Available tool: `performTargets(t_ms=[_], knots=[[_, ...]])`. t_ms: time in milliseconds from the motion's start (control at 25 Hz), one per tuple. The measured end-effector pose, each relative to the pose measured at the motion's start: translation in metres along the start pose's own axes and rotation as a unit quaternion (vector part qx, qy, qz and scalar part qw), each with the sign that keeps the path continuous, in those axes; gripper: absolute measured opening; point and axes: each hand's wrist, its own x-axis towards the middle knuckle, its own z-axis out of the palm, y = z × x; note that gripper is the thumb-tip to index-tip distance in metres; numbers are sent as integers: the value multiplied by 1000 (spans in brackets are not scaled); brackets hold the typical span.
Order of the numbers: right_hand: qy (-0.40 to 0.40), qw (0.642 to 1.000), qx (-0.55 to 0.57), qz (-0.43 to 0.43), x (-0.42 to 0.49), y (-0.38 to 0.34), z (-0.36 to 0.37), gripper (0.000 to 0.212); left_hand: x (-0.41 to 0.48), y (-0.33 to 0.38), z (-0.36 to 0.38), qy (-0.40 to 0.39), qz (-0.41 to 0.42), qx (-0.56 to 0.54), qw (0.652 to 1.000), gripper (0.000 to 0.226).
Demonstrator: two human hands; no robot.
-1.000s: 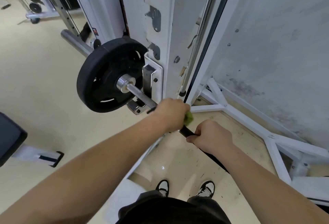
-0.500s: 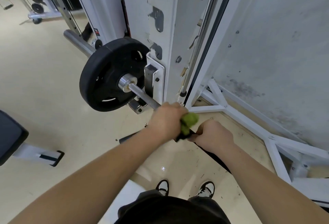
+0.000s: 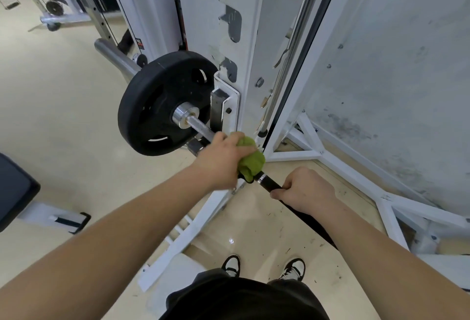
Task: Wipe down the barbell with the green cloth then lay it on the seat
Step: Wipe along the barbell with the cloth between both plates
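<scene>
Two bare hands are working on the barbell (image 3: 201, 127) at a white rack (image 3: 244, 39) in a gym. The left hand (image 3: 223, 159) is curling round the cloth (image 3: 250, 160), a bunched green wad, and clamping it onto the steel shaft close to the collar. Part of the cloth is bulging out past the fingers on the side facing the other hand. The right hand (image 3: 305, 190) is wrapping its fingers round the bar's black grip (image 3: 269, 183), near the cloth but apart from it, with a short stretch of grip and a silver ring showing between them.

The bar is running from upper left to lower right, passing just beside the rack's bracket (image 3: 223, 106) (whether it is resting on a hook there cannot be told, since the left hand is covering that spot). One black plate (image 3: 152, 106) is sitting on the bar outside the upright, and the thick end of the bar is sticking out beyond it.

The seat (image 3: 12, 187), dark and padded on a white frame, is showing at the left edge, well apart from bar and cloth. Below, the person's black-and-white shoes (image 3: 231, 266) are standing on the beige floor (image 3: 63, 116) between the rack's base rails. A scuffed grey wall (image 3: 394, 65) is filling the right side. Small plates (image 3: 52, 1) are hanging on another frame in the far upper left.
</scene>
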Motion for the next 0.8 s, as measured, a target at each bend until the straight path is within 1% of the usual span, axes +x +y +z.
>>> performTargets(t_ms=[40, 120, 160, 280, 360, 400, 440, 520, 560, 600, 640, 720, 760, 800], knots=[[0, 1000, -1, 0, -1, -1, 0, 36, 8, -13, -5, -11, -20, 9, 1000, 67], [4, 1000, 1, 2, -2, -3, 0, 35, 19, -20, -11, -19, -28, -8, 999, 56], [4, 1000, 0, 4, -2, -3, -1, 34, 20, -12, -8, -22, -13, -37, 999, 52], [4, 1000, -13, 4, -4, -3, -5, 27, 0, 43, 25, -29, 95, -71, 993, 49], [8, 1000, -8, 1, -6, -1, -4, 29, -3, 42, 28, -24, 106, -95, 989, 52], [9, 1000, -3, 3, -6, 0, -2, 32, 2, 29, 22, -15, 88, -98, 991, 55], [9, 1000, -2, 4, -6, 0, -1, 35, 9, 12, 16, 8, 53, -87, 995, 56], [9, 1000, -4, 7, -5, 1, 1, 36, 13, -13, 8, 87, -55, -49, 993, 54], [11, 1000, -2, 7, -5, 1, 2, 36, 11, -14, 14, 118, -100, -40, 987, 53], [17, 1000, 1, 5, -5, 2, 3, 35, 5, -4, 24, 137, -110, -47, 983, 51], [24, 1000, 6, 5, -6, 2, 4, 34, -4, 13, 35, 131, -83, -66, 986, 51], [38, 999, 19, 3, -9, 5, 7, 35, -20, 34, 47, 95, 16, -116, 988, 53], [42, 999, 23, 0, -12, 8, 9, 36, -19, 30, 45, 80, 48, -132, 987, 55], [47, 999, 24, -2, -17, 11, 11, 38, -11, 20, 37, 77, 51, -138, 986, 57]])
